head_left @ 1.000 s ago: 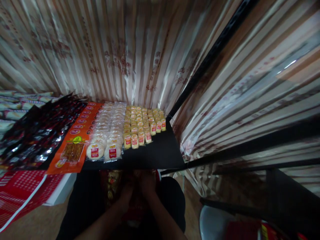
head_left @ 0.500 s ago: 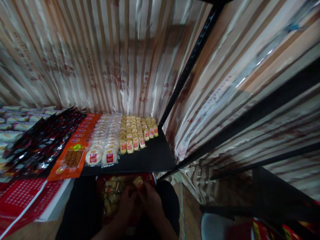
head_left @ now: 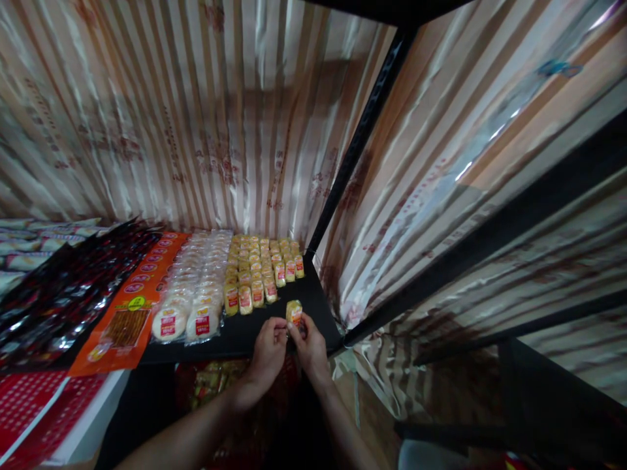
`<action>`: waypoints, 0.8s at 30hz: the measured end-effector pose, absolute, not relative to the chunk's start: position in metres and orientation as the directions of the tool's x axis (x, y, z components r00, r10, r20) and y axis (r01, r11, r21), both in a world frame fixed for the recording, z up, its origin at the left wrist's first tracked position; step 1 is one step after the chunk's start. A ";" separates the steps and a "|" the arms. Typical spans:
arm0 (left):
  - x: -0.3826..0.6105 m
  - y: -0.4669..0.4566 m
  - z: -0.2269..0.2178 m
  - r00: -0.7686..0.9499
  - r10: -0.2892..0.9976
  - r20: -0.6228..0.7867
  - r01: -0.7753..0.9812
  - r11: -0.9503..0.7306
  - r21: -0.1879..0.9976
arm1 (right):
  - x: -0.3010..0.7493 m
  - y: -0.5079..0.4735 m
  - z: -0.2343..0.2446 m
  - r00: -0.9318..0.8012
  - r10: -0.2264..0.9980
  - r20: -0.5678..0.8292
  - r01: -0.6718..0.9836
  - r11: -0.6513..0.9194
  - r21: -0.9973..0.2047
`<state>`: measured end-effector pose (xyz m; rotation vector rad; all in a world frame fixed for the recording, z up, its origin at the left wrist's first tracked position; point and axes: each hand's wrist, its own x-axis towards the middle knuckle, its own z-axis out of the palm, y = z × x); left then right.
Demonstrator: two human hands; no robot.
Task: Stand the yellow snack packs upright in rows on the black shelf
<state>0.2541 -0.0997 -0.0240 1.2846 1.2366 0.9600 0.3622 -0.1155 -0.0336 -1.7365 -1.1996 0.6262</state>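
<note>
Shelf, left to right: pouches, packets, stick packet, round crackers, small snacks. Curtain behind; post at right rear corner. Single snack in right hand, before right-hand rows. Below: basket left, more snacks mid-front.

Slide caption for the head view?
Right hand holds a small, oblong, yellow-wrapped packet at a flat black shelf, left hand close beside.

pretty dim in here tbh. the curtain gets most of the light, shiny streaks down its folds plus one hard white glint over on the right. my left hand and right hand come out dull and a bit soft, and under the shelf it's nearly black. clear wrappers throw glare spots, small print's mush, edges look stretched.
</note>
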 end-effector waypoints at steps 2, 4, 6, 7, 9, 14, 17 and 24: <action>0.264 -0.086 -0.024 0.122 0.988 -0.091 0.158 0.072 0.985 | 0.367 -0.098 -0.036 0.430 0.897 0.106 0.475 -0.125 -0.871; 0.272 -0.072 -0.024 0.115 0.989 -0.093 0.170 0.072 0.983 | 0.371 -0.081 -0.038 0.460 0.880 0.116 0.505 -0.152 -0.849; 0.280 -0.059 -0.025 0.103 0.988 -0.114 0.175 0.095 0.980 | 0.374 -0.065 -0.040 0.472 0.873 0.119 0.538 -0.179 -0.824; 0.282 -0.054 -0.026 0.096 0.987 -0.126 0.179 0.107 0.978 | 0.374 -0.058 -0.042 0.473 0.872 0.122 0.555 -0.187 -0.811; 0.286 -0.043 -0.028 0.082 0.987 -0.138 0.198 0.120 0.973 | 0.375 -0.045 -0.045 0.468 0.872 0.140 0.587 -0.188 -0.787; 0.289 -0.026 -0.031 0.060 0.994 -0.096 0.274 0.076 0.959 | 0.376 -0.019 -0.055 0.456 0.871 0.183 0.637 -0.176 -0.751; 0.290 -0.018 -0.034 0.030 0.999 -0.034 0.295 0.024 0.955 | 0.376 -0.010 -0.060 0.452 0.875 0.172 0.647 -0.188 -0.739; 0.286 -0.011 -0.044 0.050 0.993 0.105 0.332 -0.116 0.936 | 0.372 -0.003 -0.068 0.436 0.878 0.195 0.636 -0.148 -0.757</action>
